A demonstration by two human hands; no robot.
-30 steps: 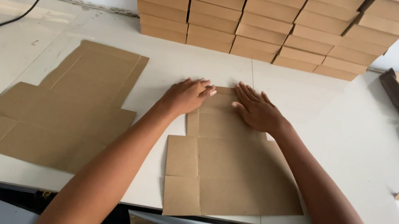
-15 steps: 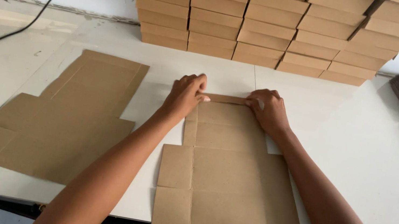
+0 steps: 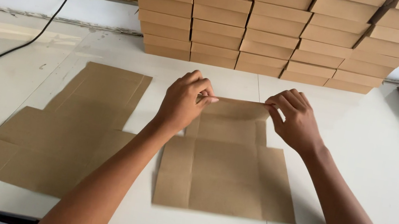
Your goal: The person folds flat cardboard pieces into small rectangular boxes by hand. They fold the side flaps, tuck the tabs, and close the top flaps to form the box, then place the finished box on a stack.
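Cardboard blank (image 3: 224, 171) flat on bench (image 3: 366, 158), long axis running away from person. Left hand (image 3: 185, 101) and right hand (image 3: 293, 120) fingers pinching far flap (image 3: 235, 108) corners, equally near.

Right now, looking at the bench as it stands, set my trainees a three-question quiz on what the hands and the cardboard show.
1. True or false: both hands grip the far flap of the flat box blank.
2. Which lies to the left of that blank? A) a pile of flat blanks B) a roll of tape C) a pair of scissors
3. What stands along the back of the table?

Key
1. True: the left hand and the right hand pinch the flap's two ends.
2. A: the pile of flat blanks.
3. A stack of folded boxes, many rows high.
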